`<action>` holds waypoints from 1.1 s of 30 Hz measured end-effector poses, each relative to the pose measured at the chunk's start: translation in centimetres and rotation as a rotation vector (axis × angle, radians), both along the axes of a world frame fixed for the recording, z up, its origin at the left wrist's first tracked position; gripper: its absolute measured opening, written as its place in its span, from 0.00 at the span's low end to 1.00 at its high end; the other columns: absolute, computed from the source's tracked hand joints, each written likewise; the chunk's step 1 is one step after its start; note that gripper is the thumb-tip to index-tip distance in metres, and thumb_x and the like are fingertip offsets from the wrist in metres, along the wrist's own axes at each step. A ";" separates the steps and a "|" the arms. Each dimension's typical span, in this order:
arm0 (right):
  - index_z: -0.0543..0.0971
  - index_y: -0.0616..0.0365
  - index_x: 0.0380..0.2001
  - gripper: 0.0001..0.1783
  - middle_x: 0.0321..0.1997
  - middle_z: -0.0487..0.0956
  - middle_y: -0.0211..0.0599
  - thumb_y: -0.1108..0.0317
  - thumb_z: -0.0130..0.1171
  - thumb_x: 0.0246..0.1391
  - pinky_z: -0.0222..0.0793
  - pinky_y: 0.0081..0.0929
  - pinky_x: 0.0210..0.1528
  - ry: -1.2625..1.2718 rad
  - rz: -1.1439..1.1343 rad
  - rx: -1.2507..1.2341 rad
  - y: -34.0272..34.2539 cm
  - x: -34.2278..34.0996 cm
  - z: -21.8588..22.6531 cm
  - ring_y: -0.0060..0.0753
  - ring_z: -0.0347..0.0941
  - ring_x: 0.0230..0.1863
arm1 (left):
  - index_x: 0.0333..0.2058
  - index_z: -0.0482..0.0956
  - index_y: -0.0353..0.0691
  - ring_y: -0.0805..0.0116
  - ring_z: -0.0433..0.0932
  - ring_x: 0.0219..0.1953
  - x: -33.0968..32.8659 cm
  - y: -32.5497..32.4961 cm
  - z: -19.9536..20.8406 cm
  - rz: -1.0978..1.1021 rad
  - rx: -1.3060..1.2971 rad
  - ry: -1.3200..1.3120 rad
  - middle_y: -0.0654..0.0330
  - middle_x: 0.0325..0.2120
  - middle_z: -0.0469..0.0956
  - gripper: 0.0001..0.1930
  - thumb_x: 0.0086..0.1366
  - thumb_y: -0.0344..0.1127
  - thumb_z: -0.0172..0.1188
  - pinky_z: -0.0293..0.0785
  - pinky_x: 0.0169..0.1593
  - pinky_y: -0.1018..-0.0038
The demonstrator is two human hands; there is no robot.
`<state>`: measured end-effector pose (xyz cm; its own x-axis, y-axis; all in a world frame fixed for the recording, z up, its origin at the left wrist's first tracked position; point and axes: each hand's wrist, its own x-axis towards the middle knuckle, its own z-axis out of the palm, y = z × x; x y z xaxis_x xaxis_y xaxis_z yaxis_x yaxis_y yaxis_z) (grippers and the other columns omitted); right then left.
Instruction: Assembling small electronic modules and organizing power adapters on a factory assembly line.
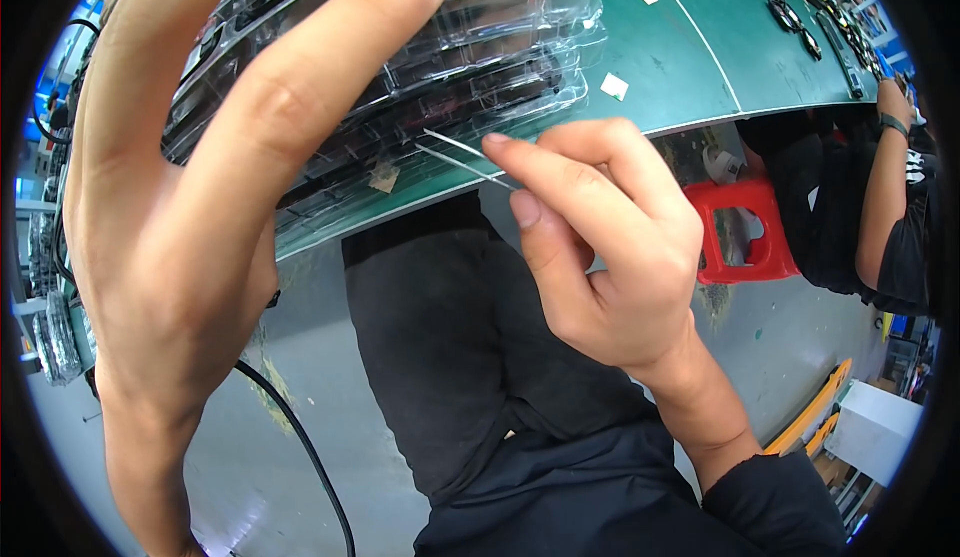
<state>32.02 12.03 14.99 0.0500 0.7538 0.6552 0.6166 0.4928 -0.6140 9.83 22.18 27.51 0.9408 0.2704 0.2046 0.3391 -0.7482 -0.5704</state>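
Close to the camera on the left is my left hand (170, 227), its fingers stretched out and apart, some running past the upper edge. One finger reaches over a stack of clear plastic trays (510, 27) with dark parts in them; I see nothing held in this hand. My right hand (625, 232) pinches a pair of thin metal tweezers (455, 144) between thumb and forefinger. The slightly parted tips point left toward the near side of the stack, with nothing visible between them.
The trays stand on a green table (690, 67) with small white scraps (614, 86) and black parts (790, 19) at the far right. Beyond its edge are a red stool (770, 222) and another person's arm (880, 197). A black cable (305, 442) hangs at lower left.
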 end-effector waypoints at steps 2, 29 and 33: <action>0.86 0.66 0.47 0.18 0.37 0.79 0.39 0.86 0.62 0.53 0.69 0.21 0.29 0.007 -0.010 0.054 0.6 -0.1 0.1 0.24 0.75 0.28 | 0.62 0.79 0.50 0.50 0.69 0.70 -0.1 0.0 0.1 0.011 0.024 0.029 0.51 0.68 0.70 0.38 0.53 0.09 0.60 0.70 0.72 0.57; 0.86 0.65 0.48 0.17 0.39 0.79 0.40 0.83 0.68 0.54 0.74 0.23 0.36 0.075 -0.072 0.077 1.3 -0.5 0.6 0.30 0.77 0.33 | 0.62 0.79 0.48 0.51 0.69 0.70 -0.2 -1.1 0.1 0.065 -0.062 -0.047 0.51 0.68 0.70 0.38 0.53 0.10 0.61 0.71 0.71 0.56; 0.86 0.65 0.48 0.17 0.39 0.79 0.40 0.83 0.68 0.53 0.74 0.24 0.36 0.060 -0.096 0.067 1.4 -0.2 0.1 0.31 0.78 0.34 | 0.62 0.80 0.49 0.51 0.70 0.69 0.6 -0.9 -1.2 0.071 -0.107 -0.070 0.51 0.68 0.70 0.38 0.51 0.13 0.66 0.71 0.71 0.57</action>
